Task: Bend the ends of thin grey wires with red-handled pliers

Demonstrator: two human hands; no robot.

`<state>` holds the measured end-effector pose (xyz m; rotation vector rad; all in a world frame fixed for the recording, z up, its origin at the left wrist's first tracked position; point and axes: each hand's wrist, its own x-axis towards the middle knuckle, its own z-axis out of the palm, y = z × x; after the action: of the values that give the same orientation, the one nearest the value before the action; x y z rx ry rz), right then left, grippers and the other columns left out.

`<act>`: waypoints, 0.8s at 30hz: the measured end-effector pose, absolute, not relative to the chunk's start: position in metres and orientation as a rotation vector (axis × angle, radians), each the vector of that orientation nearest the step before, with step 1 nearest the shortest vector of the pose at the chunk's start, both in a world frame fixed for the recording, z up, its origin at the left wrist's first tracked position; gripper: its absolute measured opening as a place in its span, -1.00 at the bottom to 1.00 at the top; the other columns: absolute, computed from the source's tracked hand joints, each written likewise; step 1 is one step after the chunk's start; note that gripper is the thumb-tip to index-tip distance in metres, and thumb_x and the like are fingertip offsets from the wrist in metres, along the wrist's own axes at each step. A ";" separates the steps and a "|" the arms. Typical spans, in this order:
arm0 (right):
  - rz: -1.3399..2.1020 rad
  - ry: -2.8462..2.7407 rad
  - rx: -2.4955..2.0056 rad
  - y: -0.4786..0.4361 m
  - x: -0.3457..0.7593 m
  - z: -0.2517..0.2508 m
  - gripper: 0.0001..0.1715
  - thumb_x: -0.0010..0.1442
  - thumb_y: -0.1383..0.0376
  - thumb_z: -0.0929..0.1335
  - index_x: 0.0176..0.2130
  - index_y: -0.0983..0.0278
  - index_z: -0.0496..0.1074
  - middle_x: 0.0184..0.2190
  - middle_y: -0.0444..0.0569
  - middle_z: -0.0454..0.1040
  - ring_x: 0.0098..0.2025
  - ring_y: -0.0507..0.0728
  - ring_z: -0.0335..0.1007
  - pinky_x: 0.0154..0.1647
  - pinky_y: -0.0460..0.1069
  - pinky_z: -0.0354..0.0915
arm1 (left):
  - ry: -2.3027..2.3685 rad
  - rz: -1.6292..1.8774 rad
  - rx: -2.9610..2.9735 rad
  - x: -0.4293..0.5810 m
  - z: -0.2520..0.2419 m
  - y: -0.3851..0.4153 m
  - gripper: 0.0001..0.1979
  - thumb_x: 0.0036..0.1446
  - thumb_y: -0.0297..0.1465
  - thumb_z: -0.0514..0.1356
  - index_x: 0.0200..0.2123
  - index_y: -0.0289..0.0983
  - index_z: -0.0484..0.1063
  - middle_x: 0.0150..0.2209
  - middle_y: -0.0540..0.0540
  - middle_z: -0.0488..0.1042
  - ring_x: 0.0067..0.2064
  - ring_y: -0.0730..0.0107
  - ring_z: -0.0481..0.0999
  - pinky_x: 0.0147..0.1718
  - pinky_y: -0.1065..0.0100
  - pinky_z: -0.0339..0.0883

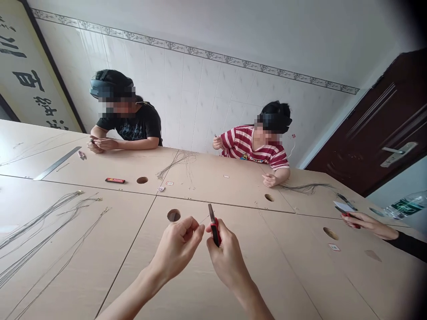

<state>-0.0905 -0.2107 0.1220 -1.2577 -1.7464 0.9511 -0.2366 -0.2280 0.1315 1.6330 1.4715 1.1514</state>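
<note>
Pliers (pixel 214 229) gripped in right hand (pixel 227 251), long axis pointing away from body, tip tilted slightly left. Thin strand (pixel 204 219) pinched in closed fingertips of left hand (pixel 180 243), slanting away and rightward toward metal jaws; cannot tell whether touching. Held above tan table (pixel 187 293).

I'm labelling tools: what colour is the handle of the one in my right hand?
The handle is red and black; head view shows it best.

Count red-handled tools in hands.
2. One tool is in the wearer's right hand; the other tool is in a co-worker's hand at the right edge. More may be hidden in closed hands.
</note>
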 end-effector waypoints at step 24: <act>1.030 -1.825 -1.267 -0.200 -0.106 0.112 -0.97 0.09 0.35 0.23 -0.38 0.20 0.22 -0.57 -0.22 0.23 -0.56 0.02 0.12 -0.55 -0.09 0.03 | 1.369 1.364 1.296 -0.250 0.110 -0.224 -0.53 0.22 -0.14 0.08 -0.60 -0.21 -0.06 -0.64 0.16 -0.10 -0.60 0.56 -0.12 -0.61 0.43 -0.16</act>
<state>-0.1056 -0.1998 0.1119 -1.2673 -1.8248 1.0304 -0.2504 -0.2242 0.1101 1.2957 1.3689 1.3637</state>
